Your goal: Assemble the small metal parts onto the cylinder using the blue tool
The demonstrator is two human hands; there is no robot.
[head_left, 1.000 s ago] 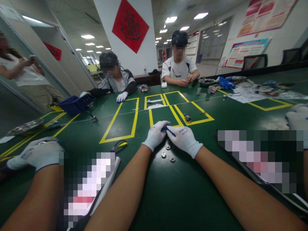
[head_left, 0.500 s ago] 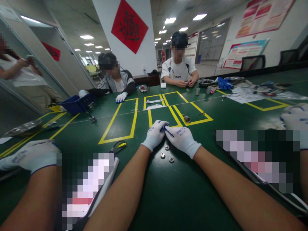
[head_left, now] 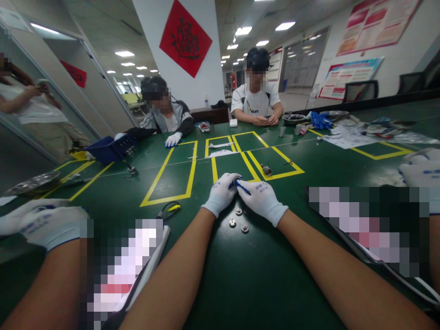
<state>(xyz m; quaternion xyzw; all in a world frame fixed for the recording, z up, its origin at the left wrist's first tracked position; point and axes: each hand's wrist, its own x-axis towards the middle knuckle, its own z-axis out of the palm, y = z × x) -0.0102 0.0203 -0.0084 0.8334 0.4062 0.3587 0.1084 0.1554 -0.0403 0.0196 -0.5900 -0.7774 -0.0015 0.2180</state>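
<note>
My left hand [head_left: 222, 191], in a white work glove with blue palm coating, is closed round a small round metal part [head_left: 235, 182]. From the other side my right hand [head_left: 260, 197], gloved alike, grips the same part, its fingers meeting the left ones. Most of the part is hidden by the gloves; a dark ring-like end shows. Just below my hands, three small metal discs with raised hubs lie on the green table: an upper disc [head_left: 239, 211], a left disc [head_left: 233, 222] and a right disc [head_left: 244, 228].
Yellow tape [head_left: 165, 200] marks rectangles ahead, where a metal cylindrical fitting [head_left: 266, 170] lies. A blue basket [head_left: 109, 149] stands at left. Co-workers' gloved hands, one at left [head_left: 51, 224] and one at right [head_left: 421, 172], flank me. Two people sit opposite. A looped cable [head_left: 172, 207] lies nearby.
My hands stay in nearly the same place on the metal part, with only a slight shift of the fingers. The co-worker's gloved hand at left has moved a little.
</note>
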